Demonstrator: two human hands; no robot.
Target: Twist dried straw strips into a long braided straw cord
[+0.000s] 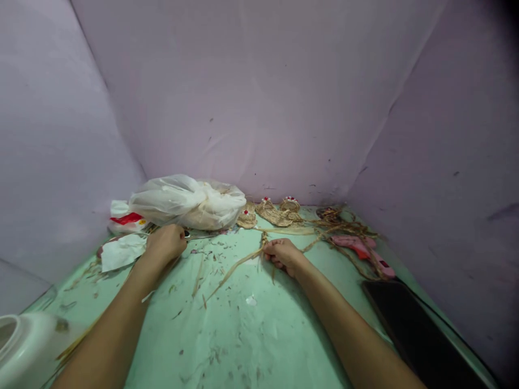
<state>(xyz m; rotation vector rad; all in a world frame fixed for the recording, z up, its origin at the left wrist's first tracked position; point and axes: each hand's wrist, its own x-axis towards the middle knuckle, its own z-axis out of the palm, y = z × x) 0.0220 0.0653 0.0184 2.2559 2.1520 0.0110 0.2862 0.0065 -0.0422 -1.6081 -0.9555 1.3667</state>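
My right hand (281, 254) is closed in a pinch on a tan dried-fibre braid (264, 237) above the green tabletop. From the pinch a loose flat fibre strip (233, 269) trails to the lower left. Farther left, my left hand (167, 244) is closed with its back towards me. At its knuckles shows a small dark, shiny-edged end (187, 234); a thin metallic piece (203, 236) lies just to the right. The fingers hide what that hand grips. Behind it rests a knotted white plastic bag (186, 202).
Woven fibre pieces with red and white beads (273, 213) lie along the back wall. On the right are a fibre bundle (336, 216), a pink glue gun (360, 246) and a black flat slab (413, 329). A white container (34, 346) stands front left. Fibre scraps litter the green tabletop (227, 346).
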